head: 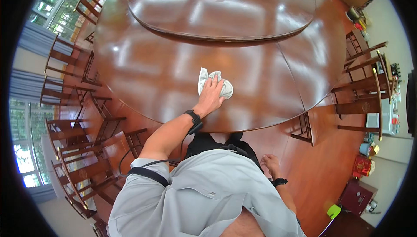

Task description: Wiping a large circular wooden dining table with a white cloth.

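Note:
My left hand point(211, 95) presses a crumpled light-grey cloth point(226, 88) against the glossy top of a large round brown wooden table point(156, 74). The fingers lie spread over the cloth, and one corner of it sticks up past them. A black band with a small device circles the left wrist. My right hand point(270, 163) hangs beside my body, below the table's near edge. It holds nothing, and its fingers are loosely bent.
A raised round turntable point(224, 18) sits on the table. Wooden chairs point(73, 168) line the left side, and more wooden chairs point(361, 106) stand at the right. A dark red cabinet point(356, 194) and a red box point(362, 165) are along the right wall. A black cable point(122, 160) loops beside my left arm.

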The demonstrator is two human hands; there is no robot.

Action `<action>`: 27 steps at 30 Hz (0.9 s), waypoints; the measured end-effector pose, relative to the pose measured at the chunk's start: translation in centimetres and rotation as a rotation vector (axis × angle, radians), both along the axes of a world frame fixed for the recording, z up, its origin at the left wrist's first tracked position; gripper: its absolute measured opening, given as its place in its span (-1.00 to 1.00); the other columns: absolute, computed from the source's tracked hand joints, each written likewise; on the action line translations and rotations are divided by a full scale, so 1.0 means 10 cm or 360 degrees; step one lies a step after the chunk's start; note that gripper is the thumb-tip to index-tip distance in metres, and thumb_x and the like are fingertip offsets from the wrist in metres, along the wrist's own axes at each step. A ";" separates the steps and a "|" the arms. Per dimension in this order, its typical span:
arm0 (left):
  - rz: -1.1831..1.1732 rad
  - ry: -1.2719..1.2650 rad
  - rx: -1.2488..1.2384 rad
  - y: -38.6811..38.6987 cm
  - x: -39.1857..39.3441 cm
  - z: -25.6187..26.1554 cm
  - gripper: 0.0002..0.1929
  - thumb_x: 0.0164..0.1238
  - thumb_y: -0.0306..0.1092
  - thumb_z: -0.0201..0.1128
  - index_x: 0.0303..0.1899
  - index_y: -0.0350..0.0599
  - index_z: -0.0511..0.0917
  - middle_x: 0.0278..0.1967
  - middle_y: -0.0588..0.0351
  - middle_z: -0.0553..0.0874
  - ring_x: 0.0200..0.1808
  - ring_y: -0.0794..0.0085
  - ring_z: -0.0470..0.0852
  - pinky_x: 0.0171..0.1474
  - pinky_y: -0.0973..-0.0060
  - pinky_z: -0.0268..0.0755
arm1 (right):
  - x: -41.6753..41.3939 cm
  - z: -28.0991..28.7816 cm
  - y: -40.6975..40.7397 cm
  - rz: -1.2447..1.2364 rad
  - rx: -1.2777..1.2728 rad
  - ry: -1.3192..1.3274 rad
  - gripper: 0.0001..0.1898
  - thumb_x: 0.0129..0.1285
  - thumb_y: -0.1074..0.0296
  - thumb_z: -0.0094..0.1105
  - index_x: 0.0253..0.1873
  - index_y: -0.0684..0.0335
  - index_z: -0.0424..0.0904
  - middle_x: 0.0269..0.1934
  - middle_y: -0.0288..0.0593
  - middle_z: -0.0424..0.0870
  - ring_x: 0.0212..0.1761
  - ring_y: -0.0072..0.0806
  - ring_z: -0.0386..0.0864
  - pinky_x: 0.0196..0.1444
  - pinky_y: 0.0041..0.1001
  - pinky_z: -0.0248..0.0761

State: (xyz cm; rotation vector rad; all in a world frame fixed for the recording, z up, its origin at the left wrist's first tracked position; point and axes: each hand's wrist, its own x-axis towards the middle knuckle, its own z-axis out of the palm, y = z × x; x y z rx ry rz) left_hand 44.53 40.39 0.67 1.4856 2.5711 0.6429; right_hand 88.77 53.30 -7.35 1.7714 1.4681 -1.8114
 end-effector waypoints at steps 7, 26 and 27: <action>0.0297 0.0046 -0.0077 -0.01 -0.07 -0.04 -0.21 0.21 -0.13 0.48 0.42 -0.21 0.35 0.42 -0.37 0.39 0.39 -0.30 0.37 0.46 0.06 0.24 | 0.34 -0.09 0.49 0.0182 -0.0017 -0.0066 -0.78 0.43 0.37 0.19 0.01 0.41 0.66 -0.31 -0.12 0.74 -0.38 -0.43 0.69 -0.33 -0.48 0.57; 0.0987 0.0008 -0.0274 -1.18 0.63 -0.04 -0.19 0.27 -0.13 0.43 0.45 -0.33 0.28 0.35 -0.55 0.38 0.39 -0.39 0.33 0.47 -0.01 0.20 | -1.15 0.66 1.06 0.1001 0.1296 0.0562 -0.72 0.30 0.25 0.36 -0.06 0.35 0.63 -0.32 0.07 0.75 -0.30 -0.14 0.74 -0.20 -0.23 0.56; 0.0926 -0.0027 -0.0285 -1.14 0.70 -0.05 -0.19 0.27 -0.13 0.43 0.45 -0.34 0.28 0.35 -0.55 0.38 0.39 -0.40 0.33 0.47 -0.01 0.20 | -1.23 0.73 1.07 0.1031 0.1296 0.0465 -0.72 0.28 0.22 0.38 -0.10 0.32 0.63 -0.32 0.09 0.75 -0.30 -0.08 0.73 -0.19 -0.20 0.55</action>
